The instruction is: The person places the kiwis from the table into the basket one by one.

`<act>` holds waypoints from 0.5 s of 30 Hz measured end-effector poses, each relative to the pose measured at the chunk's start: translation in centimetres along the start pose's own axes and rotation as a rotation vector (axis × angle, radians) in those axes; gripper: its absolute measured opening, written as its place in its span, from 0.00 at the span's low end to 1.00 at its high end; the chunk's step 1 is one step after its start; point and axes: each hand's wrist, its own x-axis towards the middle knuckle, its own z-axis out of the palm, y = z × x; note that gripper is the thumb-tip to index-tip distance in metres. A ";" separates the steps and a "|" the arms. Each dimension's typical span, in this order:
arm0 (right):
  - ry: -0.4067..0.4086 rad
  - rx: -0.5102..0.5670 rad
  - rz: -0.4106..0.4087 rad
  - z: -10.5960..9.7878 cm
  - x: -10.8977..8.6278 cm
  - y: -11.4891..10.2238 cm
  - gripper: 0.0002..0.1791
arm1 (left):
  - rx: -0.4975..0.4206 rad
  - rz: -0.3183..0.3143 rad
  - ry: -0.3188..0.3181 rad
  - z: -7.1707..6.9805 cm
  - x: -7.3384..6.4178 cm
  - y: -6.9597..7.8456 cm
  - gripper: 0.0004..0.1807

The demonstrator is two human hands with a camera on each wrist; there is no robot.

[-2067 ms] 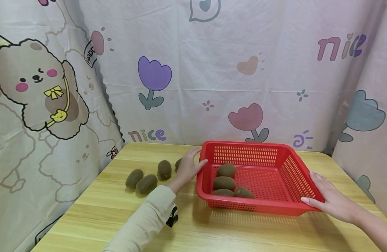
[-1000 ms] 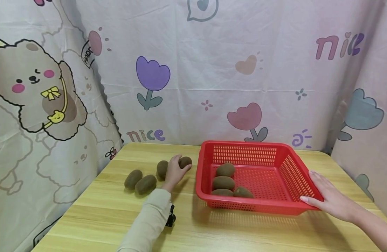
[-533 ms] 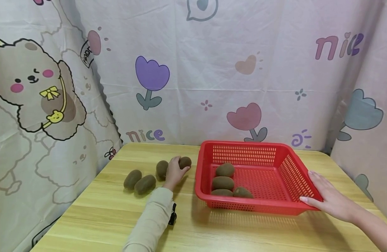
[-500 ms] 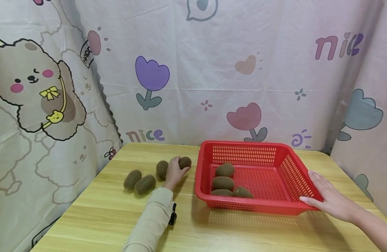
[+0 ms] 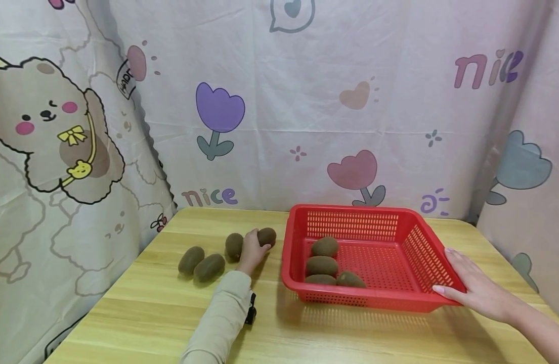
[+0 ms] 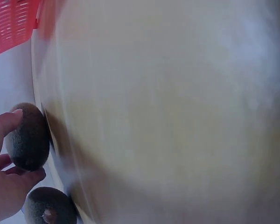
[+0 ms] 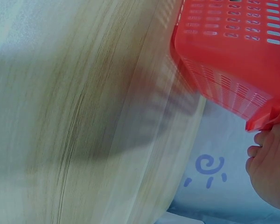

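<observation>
In the head view my left hand (image 5: 253, 251) holds a brown kiwi (image 5: 267, 237) between thumb and fingers. The left wrist view shows that kiwi (image 6: 29, 137) at the table surface, thumb on one side and fingertips on the other. Another kiwi (image 5: 234, 246) lies just left of the hand. A red plastic basket (image 5: 370, 298) stands to the right, with several kiwis (image 5: 322, 265) in its left part. My right hand (image 5: 477, 285) grips the basket's right rim near the front corner; the right wrist view has its fingers (image 7: 257, 151) bent at the rim.
Two more kiwis, one (image 5: 191, 261) beside the other (image 5: 209, 268), lie on the left of the wooden table (image 5: 138, 313). A printed curtain (image 5: 270, 101) hangs behind the table and along its sides. A black strap device (image 5: 250, 309) is on the left wrist.
My left hand has moved from the basket's left rim to the kiwi and taken hold of it. In the last half second it has hardly moved. The right hand has stayed on the rim.
</observation>
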 end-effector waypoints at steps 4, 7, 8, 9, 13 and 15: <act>-0.004 -0.003 0.006 0.0 0.0 0.0 0.53 | 0.012 0.009 -0.006 0.0 0.0 -0.3 0.29; -0.003 -0.004 0.009 0.0 0.0 -0.1 0.53 | 0.017 0.006 -0.013 0.0 0.0 -0.3 0.28; -0.003 -0.004 0.010 0.0 0.0 -0.1 0.53 | 0.021 0.006 -0.013 0.0 0.1 -0.4 0.28; -0.003 -0.003 0.011 0.0 -0.1 -0.1 0.53 | 0.028 0.008 -0.013 -0.1 0.1 -0.4 0.28; -0.002 -0.002 0.017 0.1 -0.1 -0.1 0.54 | 0.047 0.022 -0.008 -0.2 0.0 -0.3 0.27; -0.002 -0.001 0.017 0.1 -0.1 -0.1 0.54 | 0.048 0.029 -0.008 -0.3 0.0 -0.2 0.27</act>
